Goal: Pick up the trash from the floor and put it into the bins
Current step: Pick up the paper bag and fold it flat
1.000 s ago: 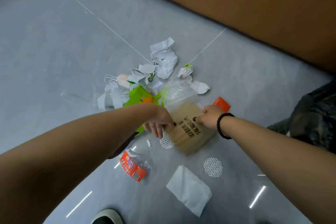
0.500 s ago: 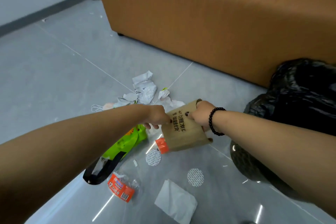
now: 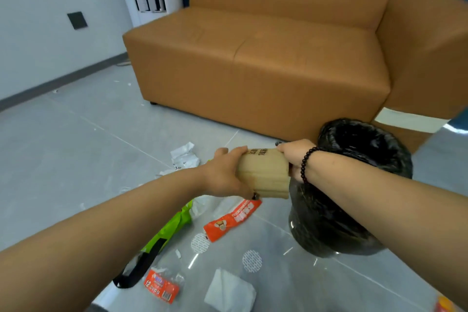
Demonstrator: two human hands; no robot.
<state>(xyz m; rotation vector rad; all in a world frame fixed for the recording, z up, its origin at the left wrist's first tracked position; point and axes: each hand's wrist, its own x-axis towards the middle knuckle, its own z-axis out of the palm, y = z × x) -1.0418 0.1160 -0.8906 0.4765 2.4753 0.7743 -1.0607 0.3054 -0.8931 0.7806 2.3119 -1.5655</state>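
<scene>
Head view: brown paper bag [image 3: 263, 172] gripped between left hand [image 3: 225, 175] and right hand [image 3: 295, 157].

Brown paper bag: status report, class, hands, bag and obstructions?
Left hand and right hand both grip brown paper bag. Bag off floor, beside black-lined bin. Nothing between them.

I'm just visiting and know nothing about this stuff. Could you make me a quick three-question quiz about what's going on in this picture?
1. True or false: both hands hold the brown paper bag.
2. Which best describes the bin with the black liner? A) lying on the sofa B) standing on the floor beside the sofa C) hanging on the wall
3. Fill in: the white paper napkin lies on the ____.

Key:
1. True: the left hand grips one end of the paper bag, the right hand the other.
2. B; the sofa stands right behind it.
3. Floor.
</scene>
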